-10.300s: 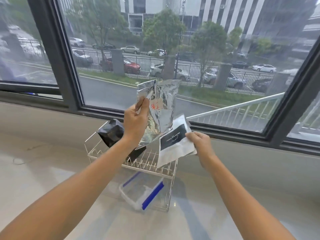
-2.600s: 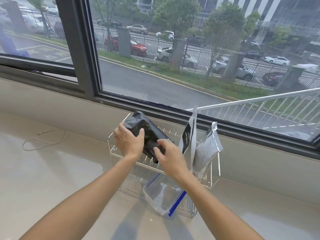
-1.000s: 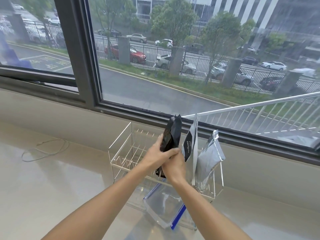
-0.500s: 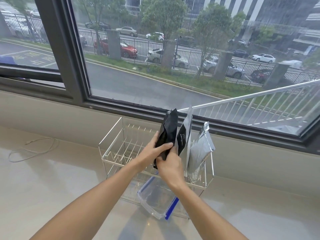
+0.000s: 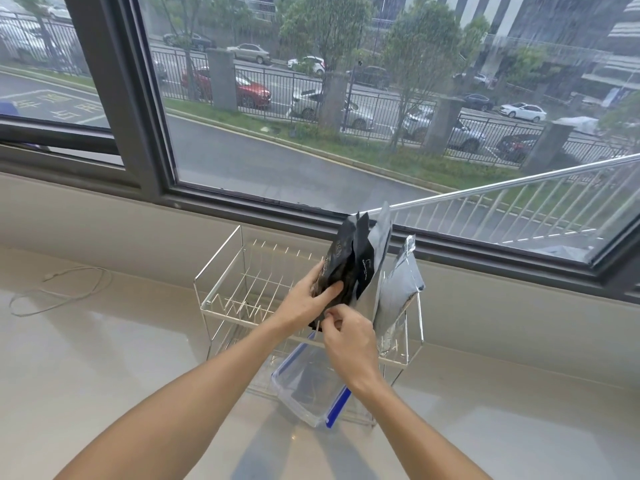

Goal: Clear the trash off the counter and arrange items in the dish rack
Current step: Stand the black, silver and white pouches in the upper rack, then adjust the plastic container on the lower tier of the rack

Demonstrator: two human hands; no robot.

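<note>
Left hand [image 5: 304, 301] gripping black pouch [image 5: 341, 261], right hand [image 5: 349, 336] pinching its base; beside them, two pouches already racked.

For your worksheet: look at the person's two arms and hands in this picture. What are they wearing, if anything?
Nothing shows on either arm. The left hand and the right hand are bare, without gloves, and no ring, watch or bracelet can be seen. Both forearms are uncovered all the way down to the picture's bottom edge, so no sleeve appears in view.
</note>
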